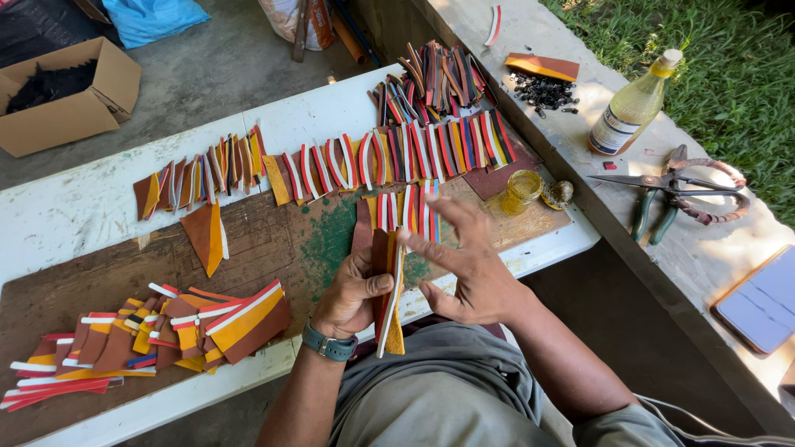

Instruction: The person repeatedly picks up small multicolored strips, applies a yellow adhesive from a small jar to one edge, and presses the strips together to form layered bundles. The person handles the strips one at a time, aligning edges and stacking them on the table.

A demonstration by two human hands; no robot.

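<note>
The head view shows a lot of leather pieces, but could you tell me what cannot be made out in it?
- Strip stack in the left hand: its back face and piece count are hidden by the fingers and the strips' overlap.
- Right hand: its palm faces away.
- Cardboard box: its dark contents are too shadowed to identify.
- Flat device: cut off by the right edge.
- Black bits on the ledge: too small to identify.

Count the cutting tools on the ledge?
2: scissors and green-handled pliers, lying crossed on the concrete ledge right of the bottle. More may hide beyond the frame. Both hands work the strips.
</note>
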